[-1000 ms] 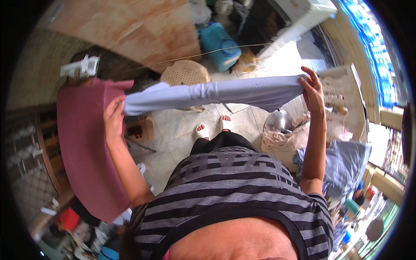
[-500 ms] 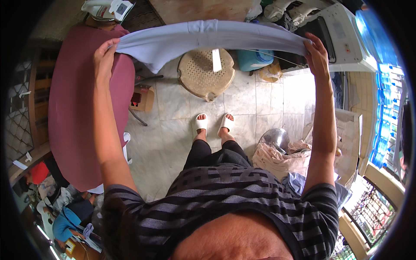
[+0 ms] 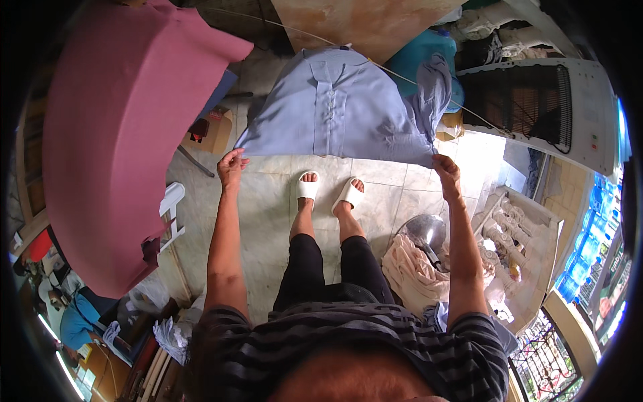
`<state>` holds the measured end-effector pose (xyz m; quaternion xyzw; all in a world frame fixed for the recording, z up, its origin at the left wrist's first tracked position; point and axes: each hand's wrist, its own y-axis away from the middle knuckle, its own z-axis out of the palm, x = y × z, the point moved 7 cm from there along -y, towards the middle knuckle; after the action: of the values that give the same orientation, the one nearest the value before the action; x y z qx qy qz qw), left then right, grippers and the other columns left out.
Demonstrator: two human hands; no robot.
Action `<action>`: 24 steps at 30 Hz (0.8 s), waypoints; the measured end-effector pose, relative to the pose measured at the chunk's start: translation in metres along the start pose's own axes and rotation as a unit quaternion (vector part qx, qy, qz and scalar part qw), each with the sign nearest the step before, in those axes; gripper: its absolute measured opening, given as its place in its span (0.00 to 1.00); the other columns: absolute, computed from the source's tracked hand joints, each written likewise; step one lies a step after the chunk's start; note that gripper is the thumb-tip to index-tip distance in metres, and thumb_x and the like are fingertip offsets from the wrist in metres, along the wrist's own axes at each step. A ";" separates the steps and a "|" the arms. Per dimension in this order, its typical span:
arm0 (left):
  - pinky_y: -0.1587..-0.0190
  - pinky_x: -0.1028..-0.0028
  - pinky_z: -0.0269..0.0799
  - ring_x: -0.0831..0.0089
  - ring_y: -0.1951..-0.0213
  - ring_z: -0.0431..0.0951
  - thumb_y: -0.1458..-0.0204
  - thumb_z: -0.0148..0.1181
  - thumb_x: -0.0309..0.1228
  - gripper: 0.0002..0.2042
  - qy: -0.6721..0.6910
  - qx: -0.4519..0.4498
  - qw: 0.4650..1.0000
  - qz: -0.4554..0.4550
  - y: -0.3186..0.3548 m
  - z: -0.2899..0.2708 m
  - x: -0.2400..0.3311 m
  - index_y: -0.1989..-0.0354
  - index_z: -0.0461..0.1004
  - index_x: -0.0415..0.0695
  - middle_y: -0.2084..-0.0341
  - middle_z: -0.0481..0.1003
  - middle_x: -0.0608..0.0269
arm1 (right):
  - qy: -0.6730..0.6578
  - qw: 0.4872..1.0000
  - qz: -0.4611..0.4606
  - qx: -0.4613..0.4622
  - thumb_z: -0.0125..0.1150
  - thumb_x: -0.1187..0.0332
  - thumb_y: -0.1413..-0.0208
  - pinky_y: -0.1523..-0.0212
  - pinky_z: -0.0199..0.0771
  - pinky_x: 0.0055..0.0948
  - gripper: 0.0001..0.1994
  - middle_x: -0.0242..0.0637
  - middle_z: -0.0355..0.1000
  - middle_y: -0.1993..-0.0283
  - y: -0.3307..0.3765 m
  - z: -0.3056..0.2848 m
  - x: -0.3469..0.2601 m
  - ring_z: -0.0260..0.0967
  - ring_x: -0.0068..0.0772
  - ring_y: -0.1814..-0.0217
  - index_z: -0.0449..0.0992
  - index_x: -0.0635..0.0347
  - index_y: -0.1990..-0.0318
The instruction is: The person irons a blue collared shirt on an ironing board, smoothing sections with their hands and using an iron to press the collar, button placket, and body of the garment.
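Note:
A light blue long-sleeved shirt (image 3: 288, 107) is stretched out in front of me, its button strip running down the middle. My left hand (image 3: 232, 165) pinches its near left corner. At the near right corner, my right hand (image 3: 447, 175) has its fingers closed on the cloth. The edge between both hands is pulled nearly straight. One sleeve (image 3: 434, 90) hangs bunched at the shirt's right side. The perforated stool seen earlier is hidden behind the fabric.
An ironing board with a maroon cover (image 3: 107, 141) stands on my left. At right lie a pile of pale pink cloth (image 3: 418, 271) and a metal bowl (image 3: 426, 231). A white appliance (image 3: 589, 114) is at the upper right. A person in blue (image 3: 79, 321) appears lower left.
Both hands have come down nearer my body and closer together. The shirt has gone from a narrow raised band to a wide, spread sheet, covering the stool.

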<state>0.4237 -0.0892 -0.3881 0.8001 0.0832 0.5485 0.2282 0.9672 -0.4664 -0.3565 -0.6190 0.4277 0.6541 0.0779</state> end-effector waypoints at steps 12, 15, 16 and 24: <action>0.67 0.78 0.70 0.77 0.70 0.78 0.46 0.62 0.24 0.08 -0.175 -0.017 0.983 0.043 -0.018 -0.027 -0.022 0.58 0.79 0.47 0.70 0.78 0.71 | 0.198 0.979 0.002 -0.042 0.66 0.71 0.45 0.61 0.69 0.23 0.08 0.29 0.76 0.64 -0.012 0.012 -0.001 0.69 0.21 0.65 0.81 0.59 0.58; 0.43 0.58 0.64 0.55 0.48 0.70 0.57 0.68 0.27 0.18 -0.363 -0.004 0.876 0.318 0.018 0.065 0.053 0.54 0.77 0.49 0.58 0.75 0.58 | 0.386 0.892 -0.231 -0.033 0.69 0.72 0.50 0.52 0.74 0.37 0.09 0.44 0.77 0.58 -0.032 0.057 -0.044 0.73 0.44 0.52 0.82 0.60 0.61; 0.42 0.58 0.64 0.52 0.45 0.68 0.57 0.68 0.29 0.21 -0.358 0.003 0.873 0.332 0.032 0.090 0.063 0.51 0.75 0.48 0.51 0.72 0.54 | 0.357 0.894 -0.266 -0.054 0.67 0.72 0.49 0.52 0.74 0.38 0.10 0.45 0.76 0.57 -0.049 0.087 -0.066 0.73 0.45 0.52 0.80 0.62 0.59; 0.35 0.38 0.48 0.49 0.27 0.43 0.56 0.71 0.41 0.39 -0.415 -0.214 0.801 0.373 0.107 0.264 0.064 0.32 0.60 0.60 0.27 0.47 0.61 | 0.363 0.811 -0.454 -0.065 0.66 0.73 0.51 0.45 0.70 0.42 0.16 0.47 0.75 0.53 -0.172 0.269 -0.152 0.72 0.51 0.49 0.78 0.57 0.52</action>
<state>0.6773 -0.2315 -0.3632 0.8512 -0.4443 0.2102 0.1841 0.9099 -0.1182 -0.3384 -0.9388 0.0512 0.2982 0.1648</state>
